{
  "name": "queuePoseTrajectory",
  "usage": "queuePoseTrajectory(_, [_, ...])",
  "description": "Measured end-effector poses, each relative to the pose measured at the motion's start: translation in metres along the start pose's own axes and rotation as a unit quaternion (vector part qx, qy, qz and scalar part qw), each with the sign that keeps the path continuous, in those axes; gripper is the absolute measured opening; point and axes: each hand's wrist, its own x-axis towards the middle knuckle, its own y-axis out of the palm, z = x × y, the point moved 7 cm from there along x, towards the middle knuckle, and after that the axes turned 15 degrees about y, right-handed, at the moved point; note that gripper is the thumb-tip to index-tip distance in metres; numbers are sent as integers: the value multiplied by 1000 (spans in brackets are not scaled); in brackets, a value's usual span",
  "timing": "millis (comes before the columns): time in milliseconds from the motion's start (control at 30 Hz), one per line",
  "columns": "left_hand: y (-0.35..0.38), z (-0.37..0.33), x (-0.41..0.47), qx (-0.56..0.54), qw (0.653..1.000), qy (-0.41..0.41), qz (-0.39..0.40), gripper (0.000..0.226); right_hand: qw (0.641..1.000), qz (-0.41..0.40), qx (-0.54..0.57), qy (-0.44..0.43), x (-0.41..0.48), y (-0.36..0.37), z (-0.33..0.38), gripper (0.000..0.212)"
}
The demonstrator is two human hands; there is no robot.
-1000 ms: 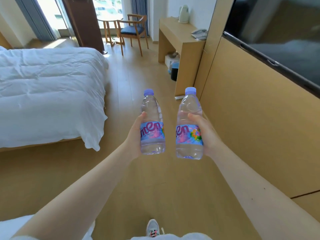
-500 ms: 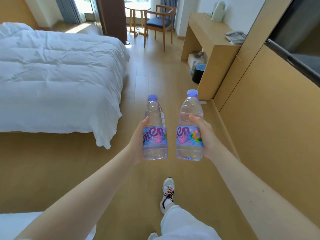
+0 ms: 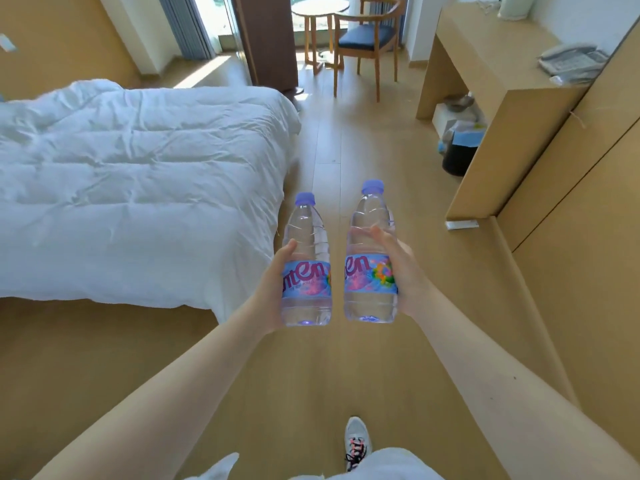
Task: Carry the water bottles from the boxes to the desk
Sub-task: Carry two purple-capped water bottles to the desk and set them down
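The desk at far right has drawn nearer as a person crosses the floor beside the bed, left hand curled round one upright water bottle, right hand round a second bottle, both carried mid-room and neither yet set down.

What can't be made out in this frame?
Head view only:
Fingers of left hand and right hand: hidden behind left bottle and right bottle; thumbs show.
White object on desk: cut off by top edge.
Bin under desk: partly hidden by the desk's side panel.
Source boxes: out of frame.
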Motion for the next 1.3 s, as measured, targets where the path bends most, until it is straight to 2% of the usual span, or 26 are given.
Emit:
queuePoseTrajectory(100, [6,-15,40,0,1000,-1,8,54,999,-22,-29,-9,33,-6,31,86])
queuePoseTrajectory(167, [8,-24,64,0,1000,-1,13,48,999,-29,-44,-10,52,-7,47,90])
queuePoseTrajectory(333, [10,-43,133,-12,1000,-10,24,51,999,-45,-27,-11,101,-12,85,76])
queuePoseTrajectory(467, [13,-67,198,-32,998,-18,50,50,996,-82,-9,-27,146,-13,117,77])
queuePoseTrajectory(600, [10,-98,261,-23,996,-32,80,60,994,-106,14,-38,192,-7,149,76])
queuePoseTrajectory(900, [-10,-158,370,31,990,-64,125,52,991,-122,34,-37,291,29,211,63])
queuePoseTrajectory(1033, [-18,-167,404,14,990,-64,121,53,991,-130,14,-24,323,34,224,75])
queuePoseTrajectory(1300, [-14,-181,473,33,992,-60,105,47,993,-116,-9,-20,394,28,270,77])
